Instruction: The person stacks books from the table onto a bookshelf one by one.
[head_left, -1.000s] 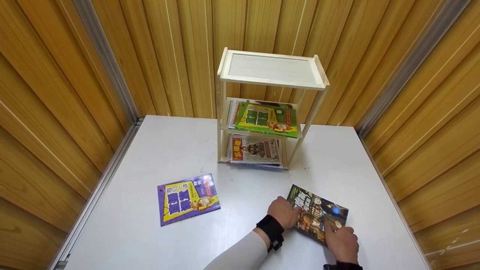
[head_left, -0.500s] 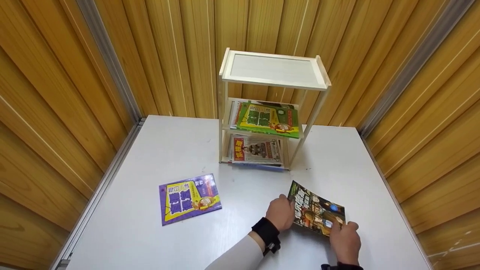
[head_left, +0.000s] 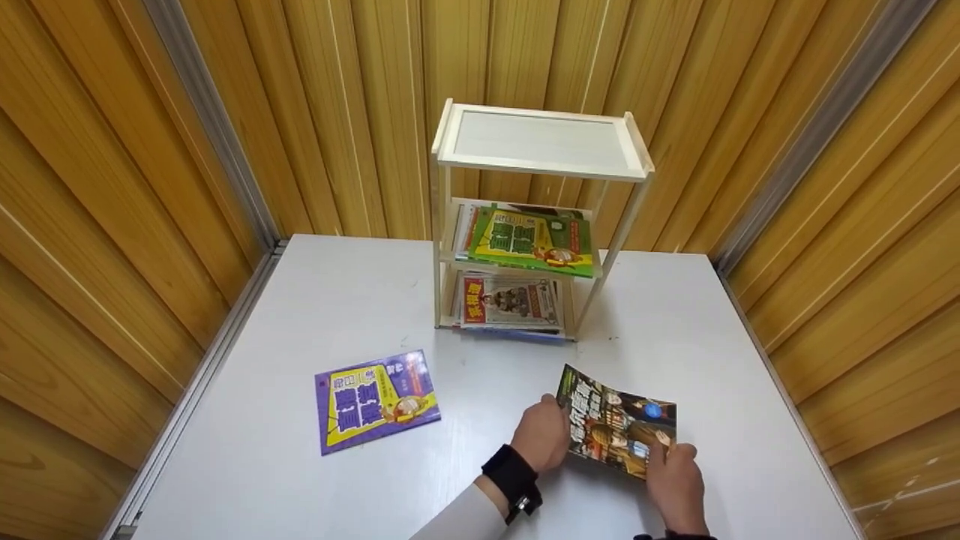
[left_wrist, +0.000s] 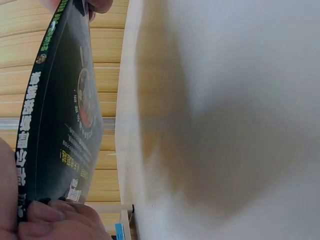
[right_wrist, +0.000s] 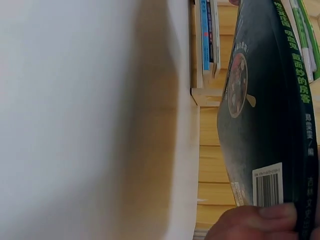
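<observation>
A dark book [head_left: 616, 427] with a colourful illustrated cover is held level above the white table, cover up. My left hand [head_left: 541, 433] pinches its left end; in the left wrist view the fingers [left_wrist: 60, 220] curl under the spine and dark back cover. The right hand [head_left: 676, 481] grips the near right corner, thumb on top. In the right wrist view the fingertips [right_wrist: 260, 220] press beneath it beside a white barcode [right_wrist: 268, 186]. A purple and yellow book [head_left: 379, 401] lies flat on the table, left of both hands.
A pale wooden shelf rack [head_left: 541, 171] stands at the back of the table [head_left: 345, 300]. Its middle shelf bears a green book [head_left: 525, 238] atop others; the lowest holds a stack topped by a red and white book [head_left: 510, 300]. Wood-patterned walls [head_left: 375, 112] enclose the table.
The dark book has risen off the table, then shifted slightly left with both hands on it. My left fingers went from lying at its cover edge to gripping its end. The purple book stayed put.
</observation>
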